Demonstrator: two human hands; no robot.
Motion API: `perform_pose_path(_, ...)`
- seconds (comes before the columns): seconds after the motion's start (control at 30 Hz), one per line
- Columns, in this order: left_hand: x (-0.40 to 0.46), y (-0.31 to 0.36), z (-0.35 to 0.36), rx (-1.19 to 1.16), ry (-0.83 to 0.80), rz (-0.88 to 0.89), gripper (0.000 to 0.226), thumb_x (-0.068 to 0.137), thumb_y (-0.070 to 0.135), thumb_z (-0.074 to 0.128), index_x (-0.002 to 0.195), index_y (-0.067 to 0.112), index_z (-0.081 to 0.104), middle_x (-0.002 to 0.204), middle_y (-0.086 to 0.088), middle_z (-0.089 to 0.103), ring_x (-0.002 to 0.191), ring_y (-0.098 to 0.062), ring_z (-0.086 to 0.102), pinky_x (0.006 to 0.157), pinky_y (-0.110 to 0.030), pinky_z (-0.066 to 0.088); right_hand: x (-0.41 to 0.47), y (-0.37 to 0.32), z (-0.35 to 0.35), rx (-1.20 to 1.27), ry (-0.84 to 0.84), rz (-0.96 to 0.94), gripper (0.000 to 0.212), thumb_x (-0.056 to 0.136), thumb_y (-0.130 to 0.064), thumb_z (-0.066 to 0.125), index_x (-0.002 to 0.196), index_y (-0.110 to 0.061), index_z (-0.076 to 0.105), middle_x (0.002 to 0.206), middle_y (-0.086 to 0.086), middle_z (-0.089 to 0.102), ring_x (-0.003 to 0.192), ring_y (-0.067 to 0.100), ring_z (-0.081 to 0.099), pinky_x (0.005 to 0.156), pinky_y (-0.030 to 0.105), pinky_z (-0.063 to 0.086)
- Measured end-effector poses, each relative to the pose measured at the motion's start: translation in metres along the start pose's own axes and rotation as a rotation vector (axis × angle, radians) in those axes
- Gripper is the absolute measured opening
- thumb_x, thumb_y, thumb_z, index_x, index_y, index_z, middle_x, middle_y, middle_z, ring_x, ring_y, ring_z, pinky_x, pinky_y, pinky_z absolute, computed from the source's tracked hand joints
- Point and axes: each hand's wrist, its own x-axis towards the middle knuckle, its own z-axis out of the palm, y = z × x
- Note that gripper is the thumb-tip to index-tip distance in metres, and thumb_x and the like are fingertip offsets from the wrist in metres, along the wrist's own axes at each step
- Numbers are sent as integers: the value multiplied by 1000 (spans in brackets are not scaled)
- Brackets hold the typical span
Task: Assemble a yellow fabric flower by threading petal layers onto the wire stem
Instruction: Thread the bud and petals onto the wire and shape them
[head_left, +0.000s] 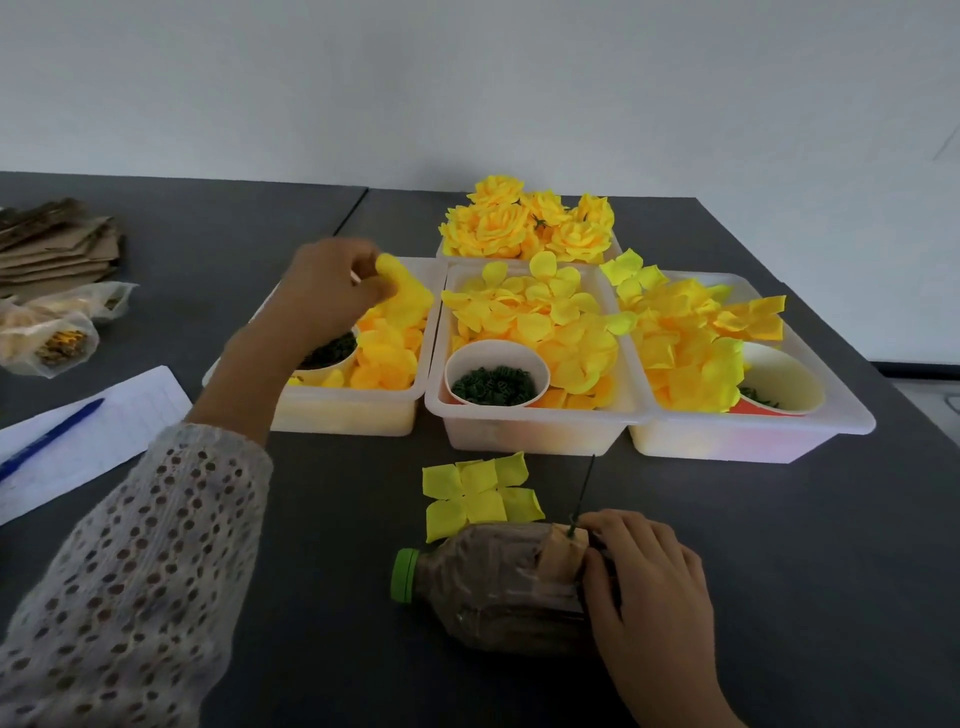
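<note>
On the table (322, 519), the right hand (644, 577) curls round a bottle (493, 582) lying on its side, a wire stem (584, 493) rising at its fingertips. The left hand (324, 291) pinches a yellow petal (400, 283) above the leftmost tray (353, 410). A petal layer (478, 493) lies just beyond the bottle.
</note>
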Motion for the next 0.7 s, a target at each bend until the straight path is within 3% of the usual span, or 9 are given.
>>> perform_pose_path(0.13,-37,67,-11,-508,-39,42,6,93,18,63,89,22,64,73,8,70,62,-4,69,49,-15,48,6,-1,-8,196,-95,86,38,87,-16,64,105,-46,48,109,-22,56,107,8,53,97,36,34)
perform_pose_path(0.23,-67,105,-9,-632,-157,100,11,92,16,63,87,25,61,73,4,73,63,-11,70,50,-20,48,13,-4,-26,427,40,159,31,92,-22,55,115,-42,47,119,-18,55,114,4,52,104,40,40)
perform_pose_path(0.3,-81,123,-5,-671,-198,111,10,92,15,64,87,24,63,74,3,73,63,-11,70,51,-22,49,22,-15,-48,584,186,131,26,93,-37,49,119,-35,52,118,-18,59,112,1,55,94,17,44)
perform_pose_path(0.37,-92,138,-1,-697,-253,115,2,91,17,65,90,18,65,76,2,74,64,-11,70,57,-22,50,32,-31,-70,742,194,86,38,87,-50,46,120,-34,53,111,-16,63,103,3,60,78,9,45)
perform_pose_path(0.43,-102,150,3,-698,-300,123,8,90,19,67,91,12,64,76,2,75,64,-10,71,62,-20,51,44,-45,-84,784,125,39,43,81,-57,50,118,-35,55,99,-13,66,90,5,63,68,10,45)
perform_pose_path(0.5,-110,159,5,-697,-345,135,13,89,23,68,92,12,63,76,1,74,64,-10,71,63,-28,55,51,-54,-90,775,103,-13,27,83,-48,60,105,-33,60,85,-12,66,76,5,63,57,13,45)
perform_pose_path(0.57,-117,163,5,-728,-385,130,11,88,26,70,90,16,64,75,-1,74,65,-14,72,64,-41,58,56,-56,-94,804,158,-7,6,88,-34,61,86,-28,63,74,-5,64,64,9,59,50,29,48)
perform_pose_path(0.6,-119,164,4,-744,-397,134,9,87,26,70,88,20,64,74,-1,74,65,-16,71,63,-41,58,57,-54,-96,815,175,26,12,88,-32,60,79,-24,63,69,0,61,60,15,56,49,34,47)
perform_pose_path(0.7,-126,162,2,-836,-418,105,7,82,27,71,85,24,65,73,0,73,66,-12,71,53,-15,48,56,-43,-97,941,71,158,28,86,-39,63,69,-18,60,63,10,50,56,20,44,47,28,39)
